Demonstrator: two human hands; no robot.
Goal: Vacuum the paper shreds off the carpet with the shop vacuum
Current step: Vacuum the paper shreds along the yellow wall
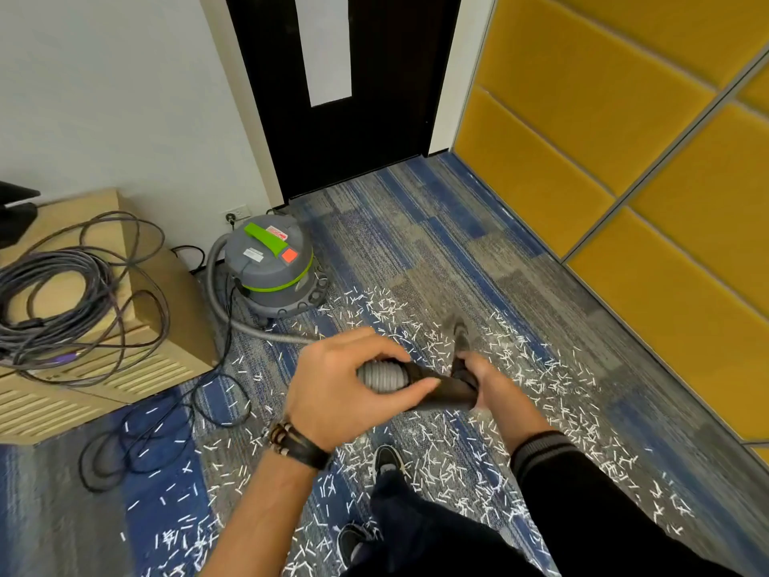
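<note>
The carpet (437,243), striped blue and grey, covers the whole floor. Yellow padded wall panels (582,118) line its right side, and a dark door (374,118) stands at the far end. A low wooden cabinet (104,368) sits at the left and carries coiled cables (54,293).

The shop vacuum (270,272), grey with a green band and handle, stands on the carpet near the door, just beside the cabinet. Its ribbed grey hose (216,293) leaves the canister on the left, curves down along the floor and rises to the hands.

Paper shreds (457,451), white and short, lie scattered over the carpet from the vacuum base to the near edge of the view. They are thickest around the person's shoes (389,460).

The left hand (333,393) grips the hose cuff, with fingers over the top and thumb below. The right hand (487,381) is curled round the black wand tube (441,389) joined to that cuff. The wand's far end is blurred.

A dark bracelet (291,441) sits on the left wrist.
</note>
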